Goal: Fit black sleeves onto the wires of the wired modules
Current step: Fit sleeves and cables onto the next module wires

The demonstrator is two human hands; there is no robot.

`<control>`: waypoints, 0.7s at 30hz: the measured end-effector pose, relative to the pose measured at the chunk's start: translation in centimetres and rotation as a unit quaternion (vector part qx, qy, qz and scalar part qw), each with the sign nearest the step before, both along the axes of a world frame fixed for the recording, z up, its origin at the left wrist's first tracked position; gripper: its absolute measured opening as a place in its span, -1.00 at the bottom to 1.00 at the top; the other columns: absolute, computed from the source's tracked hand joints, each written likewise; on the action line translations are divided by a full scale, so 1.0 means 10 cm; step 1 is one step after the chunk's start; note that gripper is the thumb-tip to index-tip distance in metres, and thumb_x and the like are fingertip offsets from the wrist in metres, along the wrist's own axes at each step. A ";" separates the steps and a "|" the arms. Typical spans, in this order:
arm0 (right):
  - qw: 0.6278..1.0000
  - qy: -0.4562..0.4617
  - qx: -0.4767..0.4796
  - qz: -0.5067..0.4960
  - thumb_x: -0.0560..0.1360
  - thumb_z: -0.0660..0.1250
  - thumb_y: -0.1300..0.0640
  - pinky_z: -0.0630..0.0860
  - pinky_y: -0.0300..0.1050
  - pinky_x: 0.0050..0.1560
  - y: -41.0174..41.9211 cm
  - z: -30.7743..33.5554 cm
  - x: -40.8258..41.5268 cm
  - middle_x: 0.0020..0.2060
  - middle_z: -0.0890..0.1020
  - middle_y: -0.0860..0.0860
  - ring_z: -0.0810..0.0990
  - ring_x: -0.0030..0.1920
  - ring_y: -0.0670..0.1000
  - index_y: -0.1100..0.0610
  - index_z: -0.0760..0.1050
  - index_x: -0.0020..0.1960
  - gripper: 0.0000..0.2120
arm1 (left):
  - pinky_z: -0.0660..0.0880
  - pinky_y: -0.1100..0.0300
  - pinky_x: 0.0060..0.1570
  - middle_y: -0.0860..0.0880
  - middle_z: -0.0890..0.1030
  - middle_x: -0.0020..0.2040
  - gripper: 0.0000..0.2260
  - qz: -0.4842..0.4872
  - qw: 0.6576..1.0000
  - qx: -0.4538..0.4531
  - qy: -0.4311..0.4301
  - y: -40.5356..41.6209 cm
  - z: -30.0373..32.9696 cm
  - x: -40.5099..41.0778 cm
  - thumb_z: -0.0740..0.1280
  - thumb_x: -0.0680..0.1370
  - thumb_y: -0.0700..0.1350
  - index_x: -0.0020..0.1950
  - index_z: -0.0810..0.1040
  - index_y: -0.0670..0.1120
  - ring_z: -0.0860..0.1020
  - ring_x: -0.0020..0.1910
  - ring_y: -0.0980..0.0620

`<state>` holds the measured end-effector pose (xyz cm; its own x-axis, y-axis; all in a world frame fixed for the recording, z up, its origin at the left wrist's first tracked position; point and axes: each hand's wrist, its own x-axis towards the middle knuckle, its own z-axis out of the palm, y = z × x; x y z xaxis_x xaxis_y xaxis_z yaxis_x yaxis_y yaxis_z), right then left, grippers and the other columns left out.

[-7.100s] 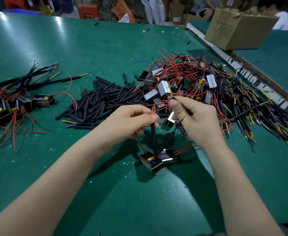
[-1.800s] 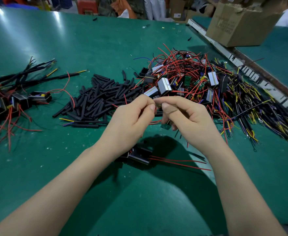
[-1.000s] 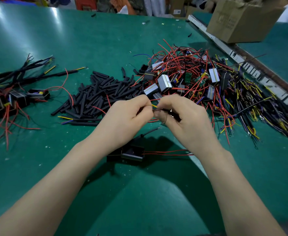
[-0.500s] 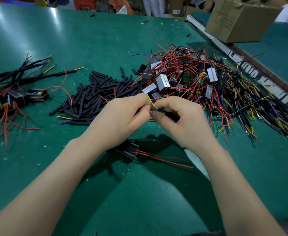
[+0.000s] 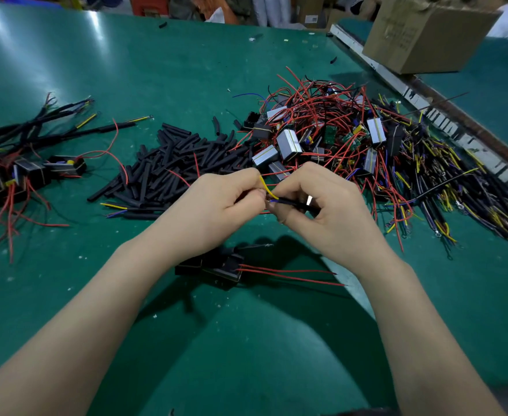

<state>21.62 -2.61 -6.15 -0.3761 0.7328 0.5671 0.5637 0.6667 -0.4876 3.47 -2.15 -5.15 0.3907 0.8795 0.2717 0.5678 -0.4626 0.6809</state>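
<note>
Right hand [image 5: 321, 211] pinches short black rubber sleeve [image 5: 294, 203], long axis roughly level, open end pointing at left hand [image 5: 216, 211]. Left hand, touching it just left of sleeve, pinches thin yellow and blue wire ends [image 5: 268, 192] at sleeve mouth; black boxy module [image 5: 216, 267] lies on green table [image 5: 246, 340] below sleeve.

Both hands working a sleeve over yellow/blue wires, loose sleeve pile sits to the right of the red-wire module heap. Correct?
Not quite. In the head view the loose sleeve pile lies left of the red-wire module heap. Left hand and right hand do work a sleeve.
</note>
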 end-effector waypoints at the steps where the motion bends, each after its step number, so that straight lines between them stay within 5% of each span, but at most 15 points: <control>1: 1.000 -0.008 0.008 -0.010 0.38 0.38 0.34 0.46 0.03 -0.26 0.00 0.00 0.00 -0.22 0.47 -0.05 0.45 -0.24 -0.01 0.17 0.53 -0.14 -0.88 | 0.24 0.35 -0.49 0.11 0.41 -0.49 -0.84 -0.007 1.000 -0.019 -0.011 0.00 0.00 0.01 0.22 0.56 -0.11 -0.20 0.45 -0.10 0.33 -0.51 0.17; 4: 0.999 -0.012 0.039 -0.033 0.30 0.36 0.39 0.48 0.08 -0.26 0.00 0.00 0.00 -0.18 0.48 0.02 0.48 -0.20 0.06 0.19 0.50 -0.16 -0.83 | 0.30 0.24 -0.48 0.06 0.34 -0.48 -0.80 -0.037 0.993 -0.084 -0.072 -0.03 0.00 0.06 0.19 0.49 -0.03 -0.21 0.41 -0.15 0.33 -0.53 0.12; 6: 0.999 0.000 0.028 -0.033 0.29 0.41 0.41 0.45 -0.17 -0.20 0.01 0.00 0.02 -0.20 0.46 -0.03 0.46 -0.21 -0.09 0.18 0.51 -0.16 -0.79 | 0.30 0.26 -0.50 0.05 0.33 -0.47 -0.80 -0.038 0.989 -0.103 -0.097 -0.03 0.00 0.08 0.18 0.47 -0.02 -0.22 0.40 -0.15 0.34 -0.55 0.10; 8: 0.998 0.019 -0.049 -0.034 0.32 0.43 0.37 0.37 -0.33 -0.19 0.02 0.02 0.04 -0.23 0.46 -0.10 0.46 -0.21 -0.18 0.09 0.51 -0.08 -0.73 | 0.29 0.29 -0.52 0.07 0.34 -0.49 -0.82 -0.025 0.991 -0.097 -0.089 -0.03 0.00 0.07 0.21 0.53 -0.05 -0.22 0.41 -0.11 0.33 -0.56 0.12; 13: 0.979 0.087 -0.184 0.030 0.43 0.41 0.15 0.43 -0.33 -0.12 -0.04 0.06 0.06 -0.22 0.55 -0.13 0.54 -0.18 -0.14 -0.13 0.48 0.02 -0.74 | 0.24 0.31 -0.52 0.12 0.42 -0.53 -0.86 0.001 0.999 -0.040 -0.009 0.00 -0.02 0.01 0.18 0.57 -0.13 -0.18 0.43 -0.06 0.32 -0.57 0.18; 21: 0.995 0.038 -0.097 -0.009 0.41 0.43 0.30 0.39 -0.36 -0.25 -0.02 0.03 0.01 -0.24 0.54 -0.08 0.46 -0.25 -0.20 0.07 0.57 -0.08 -0.83 | 0.24 0.32 -0.49 0.06 0.38 -0.51 -0.88 0.007 1.000 -0.007 0.004 0.00 -0.02 0.03 0.20 0.56 -0.13 -0.17 0.47 -0.06 0.34 -0.49 0.14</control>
